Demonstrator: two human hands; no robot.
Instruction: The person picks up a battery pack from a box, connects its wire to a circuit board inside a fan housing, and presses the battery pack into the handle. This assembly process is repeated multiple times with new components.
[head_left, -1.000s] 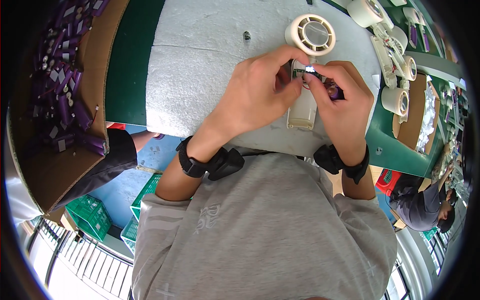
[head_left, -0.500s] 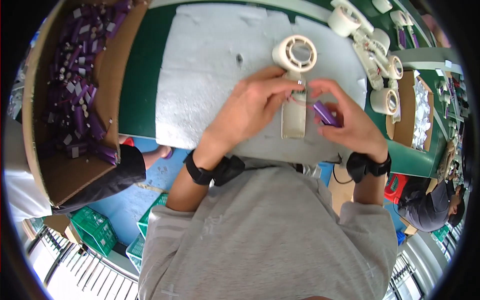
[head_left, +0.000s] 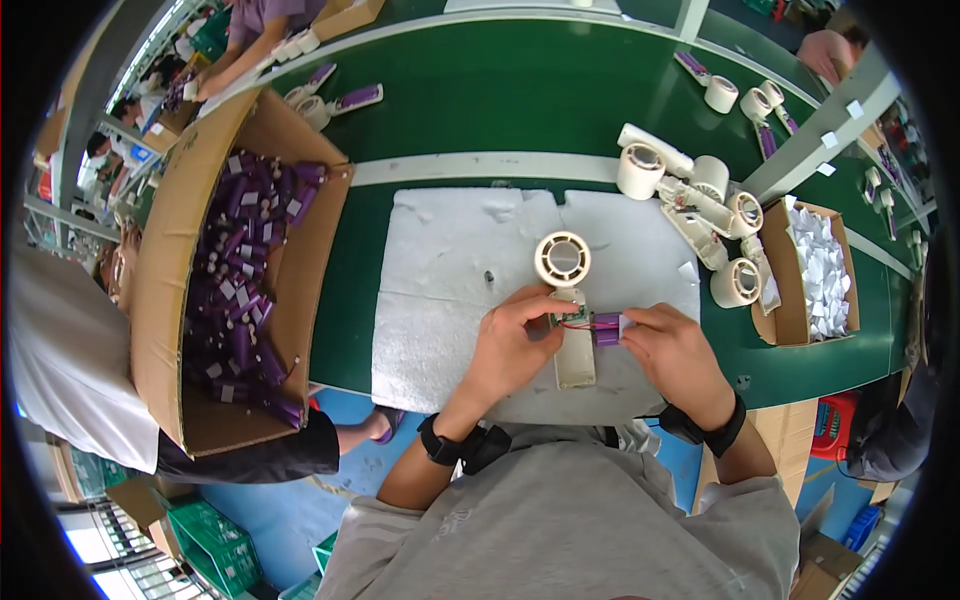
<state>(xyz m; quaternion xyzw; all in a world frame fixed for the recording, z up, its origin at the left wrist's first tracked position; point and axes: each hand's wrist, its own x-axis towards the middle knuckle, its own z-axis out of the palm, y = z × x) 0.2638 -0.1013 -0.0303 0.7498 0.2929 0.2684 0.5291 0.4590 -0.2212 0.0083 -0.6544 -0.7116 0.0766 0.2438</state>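
**Both hands on the cream fan, purple battery at the handle**

The left hand [head_left: 515, 345] is curled over the cream handheld fan [head_left: 570, 320], fingertips pinching at the small circuit board near the top of the handle; the fan lies flat on the white foam pad [head_left: 440, 270], its round head pointing away from the person, the handle running back toward the body. The right hand [head_left: 672, 350] grips a purple battery cell [head_left: 606, 328] between thumb and fingers, holding it just beside the handle's right edge; thin red wires run from the cell across to the board under the left fingertips. Both wrists wear dark bands. To the right, a cluster of unfinished cream fans [head_left: 705, 205] sits on the green table [head_left: 500, 90]; beyond them a small carton of white slips [head_left: 815, 265]. On the left, a big cardboard box [head_left: 190, 260] is heaped with purple cells; another person stands right against it.
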